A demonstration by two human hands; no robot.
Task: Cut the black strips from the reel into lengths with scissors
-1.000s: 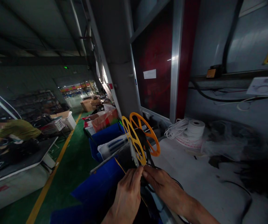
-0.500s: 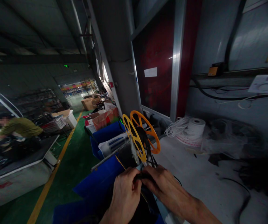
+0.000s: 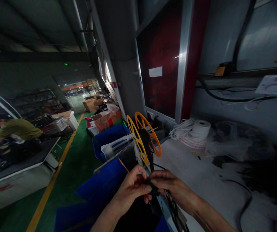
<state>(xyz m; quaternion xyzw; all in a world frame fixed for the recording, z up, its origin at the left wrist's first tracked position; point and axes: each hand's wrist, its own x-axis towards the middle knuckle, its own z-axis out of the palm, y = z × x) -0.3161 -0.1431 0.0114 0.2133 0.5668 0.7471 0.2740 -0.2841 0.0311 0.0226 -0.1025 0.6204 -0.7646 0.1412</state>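
Note:
My left hand [image 3: 131, 186] and my right hand [image 3: 173, 187] meet low in the middle of the view, with their fingertips pinching a bunched black strip [image 3: 154, 189]. More long black strands [image 3: 174, 211] run downward below my right hand. Just beyond my fingers stands a reel with a yellow spoked side [image 3: 136, 138] and an orange spoked side [image 3: 156, 138]. Black material [image 3: 146, 137] is wound between the two sides. What exactly my fingertips work on is too dark to make out.
Blue bins [image 3: 102, 180] stand to the left of my hands. On the white table [image 3: 191, 174] at right lie a white cord roll [image 3: 201, 129], clear plastic bags [image 3: 244, 138] and a dark heap. A person [image 3: 20, 130] leans over a bench across the green aisle.
My hands have turned and spread a little, baring the black strip between the fingertips. Black strands now show below my right hand; those at the reel have shifted.

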